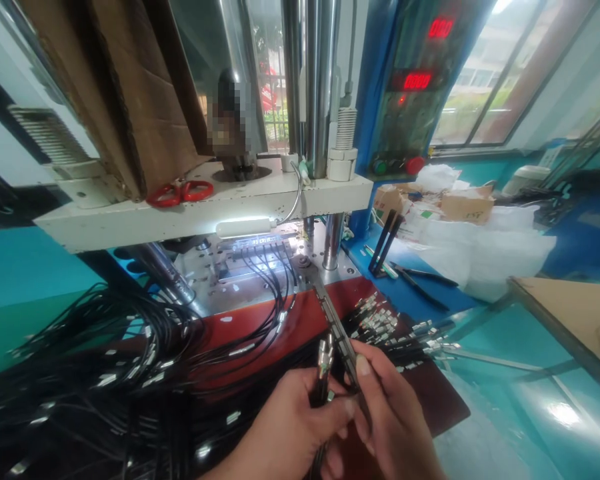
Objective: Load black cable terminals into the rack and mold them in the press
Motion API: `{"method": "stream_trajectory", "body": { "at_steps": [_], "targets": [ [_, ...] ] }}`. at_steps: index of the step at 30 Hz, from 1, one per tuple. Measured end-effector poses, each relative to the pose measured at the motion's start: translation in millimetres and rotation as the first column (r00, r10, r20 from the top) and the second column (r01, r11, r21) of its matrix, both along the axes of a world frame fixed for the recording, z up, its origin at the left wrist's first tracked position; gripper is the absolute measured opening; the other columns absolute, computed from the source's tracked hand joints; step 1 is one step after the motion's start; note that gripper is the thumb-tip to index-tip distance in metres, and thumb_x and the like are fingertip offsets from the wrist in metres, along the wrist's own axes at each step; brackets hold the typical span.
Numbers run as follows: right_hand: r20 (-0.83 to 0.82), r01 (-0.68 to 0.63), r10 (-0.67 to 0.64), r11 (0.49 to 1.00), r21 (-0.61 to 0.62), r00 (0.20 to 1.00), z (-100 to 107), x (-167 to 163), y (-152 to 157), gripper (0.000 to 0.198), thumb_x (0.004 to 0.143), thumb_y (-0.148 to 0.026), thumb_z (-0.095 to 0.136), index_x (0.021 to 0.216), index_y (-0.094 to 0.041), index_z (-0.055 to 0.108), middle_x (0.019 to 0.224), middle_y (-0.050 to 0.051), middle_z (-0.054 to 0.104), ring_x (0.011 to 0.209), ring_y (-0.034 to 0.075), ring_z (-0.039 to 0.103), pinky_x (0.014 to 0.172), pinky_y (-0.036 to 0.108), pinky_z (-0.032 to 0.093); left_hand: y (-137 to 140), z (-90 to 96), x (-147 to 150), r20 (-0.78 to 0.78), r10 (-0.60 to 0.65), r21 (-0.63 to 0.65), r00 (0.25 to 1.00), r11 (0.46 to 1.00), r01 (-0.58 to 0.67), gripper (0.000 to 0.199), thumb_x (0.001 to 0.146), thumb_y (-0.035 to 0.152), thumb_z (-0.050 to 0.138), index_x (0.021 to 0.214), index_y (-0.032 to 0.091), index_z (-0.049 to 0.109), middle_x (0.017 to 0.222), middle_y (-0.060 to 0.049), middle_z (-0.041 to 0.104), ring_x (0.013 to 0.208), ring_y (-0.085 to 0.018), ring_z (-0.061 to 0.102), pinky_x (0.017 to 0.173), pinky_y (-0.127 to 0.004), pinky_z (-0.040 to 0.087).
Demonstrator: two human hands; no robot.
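In the head view, my left hand (297,417) is closed around a small bunch of black cables whose metal connectors (325,353) point upward. Close against it, my right hand (393,407) grips the near end of a long, narrow metal bar (336,323) with notches along its length. The bar slants away toward the machine's bed. My left fingertips reach close to the bar, and whether a cable end touches it is hidden by the fingers. More black cables with bright connector ends (377,317) lie on the dark red board (310,307) just beyond my right hand.
A press with a white plate (280,197) stands ahead; red-handled scissors (180,193) lie on it. Cables run from a lit metal block (260,257). A large cable heap (145,393) covers the left. Pliers (425,283) rest on the blue surface, near white bags (505,247).
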State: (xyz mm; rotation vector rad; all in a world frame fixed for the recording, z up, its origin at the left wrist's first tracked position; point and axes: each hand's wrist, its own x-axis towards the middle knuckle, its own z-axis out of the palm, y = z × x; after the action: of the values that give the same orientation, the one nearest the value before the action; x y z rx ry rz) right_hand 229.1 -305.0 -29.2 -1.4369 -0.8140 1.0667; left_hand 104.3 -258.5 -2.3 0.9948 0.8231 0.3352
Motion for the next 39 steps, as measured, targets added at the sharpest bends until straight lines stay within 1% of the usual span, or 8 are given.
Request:
{"method": "stream_trajectory", "body": {
  "at_steps": [5, 9, 12, 17, 20, 26, 32, 39],
  "targets": [
    [-0.284, 0.081, -0.112, 0.990, -0.118, 0.952, 16, 12, -10, 0.049, 0.071, -0.059, 0.067, 0.107, -0.026, 0.062, 0.059, -0.005, 0.053, 0.037, 0.005, 0.040, 0.032, 0.013, 0.033, 1, -0.2, -8, 0.133, 0.038, 0.018, 0.990, 0.999, -0.041, 0.025, 0.075, 0.030, 0.071, 0.089, 0.013, 0.058, 0.070, -0.001, 0.060, 0.058, -0.010, 0.051, 0.061, -0.026, 0.042],
    [-0.337, 0.085, -0.127, 0.987, -0.138, 0.933, 18, 14, -15, 0.047, 0.069, -0.057, 0.070, 0.104, -0.027, 0.064, 0.059, -0.005, 0.055, 0.035, 0.004, 0.037, 0.031, 0.012, 0.033, -1, 6.9, -13, 0.129, 0.055, 0.010, 0.990, 0.998, -0.057, 0.030, 0.066, 0.016, 0.074, 0.092, 0.013, 0.059, 0.086, -0.006, 0.063, 0.073, -0.015, 0.056, 0.071, -0.029, 0.041],
    [-0.334, 0.123, -0.174, 0.978, -0.168, 0.926, 16, 12, -14, 0.048, 0.068, -0.056, 0.072, 0.106, -0.028, 0.065, 0.064, -0.003, 0.059, 0.040, 0.005, 0.044, 0.034, 0.012, 0.037, -5, 10.2, -12, 0.091, 0.158, -0.001, 0.983, 0.987, -0.158, 0.026, 0.064, 0.014, 0.073, 0.086, 0.014, 0.058, 0.080, -0.004, 0.063, 0.074, -0.017, 0.057, 0.075, -0.032, 0.041],
    [-0.302, 0.143, -0.192, 0.974, -0.176, 0.934, 17, 11, -12, 0.045, 0.070, -0.057, 0.070, 0.103, -0.026, 0.067, 0.070, -0.001, 0.062, 0.040, 0.005, 0.045, 0.040, 0.014, 0.046, -10, 11.7, -7, 0.053, 0.210, 0.025, 0.976, 0.977, -0.211, 0.021, 0.067, 0.021, 0.072, 0.082, 0.016, 0.057, 0.067, 0.000, 0.059, 0.066, -0.015, 0.054, 0.069, -0.030, 0.040],
    [-0.318, 0.120, -0.174, 0.976, -0.181, 0.932, 18, 10, -13, 0.043, 0.071, -0.058, 0.068, 0.102, -0.028, 0.066, 0.067, -0.003, 0.061, 0.037, 0.003, 0.041, 0.041, 0.013, 0.046, -11, 8.7, -3, 0.071, 0.217, 0.028, 0.974, 0.975, -0.219, 0.022, 0.068, 0.023, 0.072, 0.082, 0.016, 0.057, 0.069, 0.000, 0.057, 0.066, -0.015, 0.054, 0.062, -0.026, 0.037],
    [-0.264, 0.125, -0.174, 0.973, -0.194, 0.949, 14, 10, -13, 0.046, 0.074, -0.060, 0.064, 0.108, -0.029, 0.064, 0.065, -0.003, 0.060, 0.046, 0.007, 0.050, 0.039, 0.010, 0.043, -10, 1.6, 2, 0.004, 0.238, 0.008, 0.971, 0.971, -0.238, 0.026, 0.069, 0.027, 0.072, 0.086, 0.015, 0.055, 0.066, -0.001, 0.058, 0.055, -0.009, 0.045, 0.055, -0.024, 0.032],
    [-0.202, 0.112, -0.149, 0.977, -0.181, 0.968, 12, 13, -12, 0.046, 0.074, -0.061, 0.062, 0.105, -0.028, 0.066, 0.066, -0.001, 0.061, 0.044, 0.008, 0.051, 0.039, 0.012, 0.046, -2, 2.8, 0, -0.028, 0.133, 0.075, 0.991, 0.989, -0.131, 0.037, 0.058, 0.028, 0.082, 0.085, 0.014, 0.061, 0.074, -0.002, 0.061, 0.065, -0.013, 0.054, 0.063, -0.025, 0.040],
    [-0.185, 0.101, -0.126, 0.985, -0.140, 0.975, 13, 14, -13, 0.044, 0.076, -0.060, 0.062, 0.105, -0.027, 0.067, 0.074, 0.002, 0.064, 0.054, 0.012, 0.058, 0.044, 0.015, 0.050, -7, 12.0, -2, -0.006, 0.181, 0.085, 0.983, 0.980, -0.180, 0.035, 0.070, 0.037, 0.075, 0.087, 0.014, 0.056, 0.068, -0.001, 0.060, 0.058, -0.012, 0.049, 0.059, -0.026, 0.039]
  ]
}}
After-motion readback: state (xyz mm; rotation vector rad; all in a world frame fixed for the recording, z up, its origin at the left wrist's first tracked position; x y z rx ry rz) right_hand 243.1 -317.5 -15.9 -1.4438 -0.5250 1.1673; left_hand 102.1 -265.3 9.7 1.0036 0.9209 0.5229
